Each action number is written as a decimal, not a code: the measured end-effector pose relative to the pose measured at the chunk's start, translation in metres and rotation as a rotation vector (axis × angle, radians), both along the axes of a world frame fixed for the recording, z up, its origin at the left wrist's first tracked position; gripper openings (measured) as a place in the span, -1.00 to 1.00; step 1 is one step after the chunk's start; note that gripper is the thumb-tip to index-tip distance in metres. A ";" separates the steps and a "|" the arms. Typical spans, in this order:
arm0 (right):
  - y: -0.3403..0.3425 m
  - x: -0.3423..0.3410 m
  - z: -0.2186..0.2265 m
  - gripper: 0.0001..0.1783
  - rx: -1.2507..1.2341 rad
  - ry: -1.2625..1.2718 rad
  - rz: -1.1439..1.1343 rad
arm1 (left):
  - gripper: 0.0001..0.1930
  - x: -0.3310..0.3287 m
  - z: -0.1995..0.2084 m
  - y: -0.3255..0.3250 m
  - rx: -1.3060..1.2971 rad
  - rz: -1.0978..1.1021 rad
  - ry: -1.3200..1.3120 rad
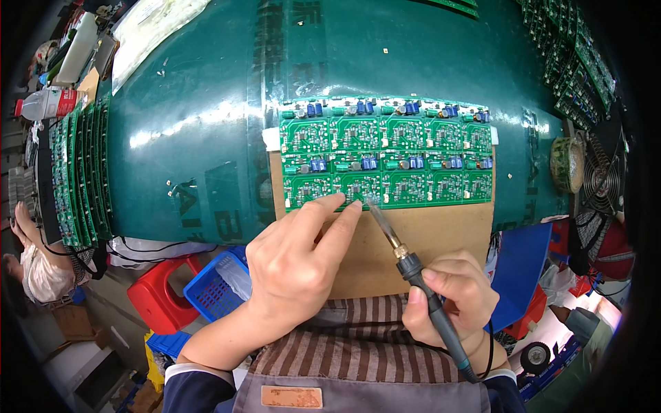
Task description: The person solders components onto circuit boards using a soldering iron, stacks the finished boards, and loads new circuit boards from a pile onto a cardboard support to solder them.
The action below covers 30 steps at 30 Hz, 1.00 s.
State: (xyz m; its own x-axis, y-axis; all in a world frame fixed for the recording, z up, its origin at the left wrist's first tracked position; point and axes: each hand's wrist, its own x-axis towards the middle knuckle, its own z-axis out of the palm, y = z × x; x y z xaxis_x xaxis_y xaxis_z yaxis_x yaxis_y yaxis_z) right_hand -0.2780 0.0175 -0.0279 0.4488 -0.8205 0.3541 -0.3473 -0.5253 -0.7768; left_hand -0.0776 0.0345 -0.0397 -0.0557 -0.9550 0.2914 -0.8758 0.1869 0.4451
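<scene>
Bright — white glare on green mat (193,172), bowed edges, black corners

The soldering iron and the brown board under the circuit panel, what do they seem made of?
Soldering iron: matte dark-grey handle, probably plastic or rubber; the brassy, shiny collar looks like metal. Brown board: probably cardboard or fibreboard, given its flat, dull, even tan surface, though the picture can't settle which.

Navy sleeves (198,394), pale cuffs (197,369); brown-striped apron (358,356), plain greyish panel (392,396), tan rectangular patch (291,397).
</scene>
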 end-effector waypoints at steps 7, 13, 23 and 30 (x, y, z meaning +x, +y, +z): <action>0.003 -0.013 -0.003 -0.68 0.031 -0.085 -0.044 | -0.73 -0.004 0.006 -0.002 0.006 0.010 -0.030; -0.001 -0.036 -0.002 -0.67 -0.006 -0.069 -0.092 | -0.74 -0.033 -0.003 -0.005 -0.102 0.006 0.037; -0.008 -0.038 -0.003 -0.73 0.021 -0.051 -0.104 | -0.70 -0.036 -0.006 -0.012 -0.100 -0.028 -0.076; -0.007 -0.044 -0.002 -0.68 -0.003 -0.021 -0.067 | -0.72 -0.038 0.002 -0.015 -0.016 -0.039 -0.099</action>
State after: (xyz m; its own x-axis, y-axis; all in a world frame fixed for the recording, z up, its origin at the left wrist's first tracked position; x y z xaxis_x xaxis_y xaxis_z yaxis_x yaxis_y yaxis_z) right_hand -0.3217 0.0105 -0.0301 0.3854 -0.8474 0.3652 -0.3651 -0.5035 -0.7831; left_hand -0.1155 0.0197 -0.0381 -0.1214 -0.9467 0.2983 -0.9072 0.2278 0.3538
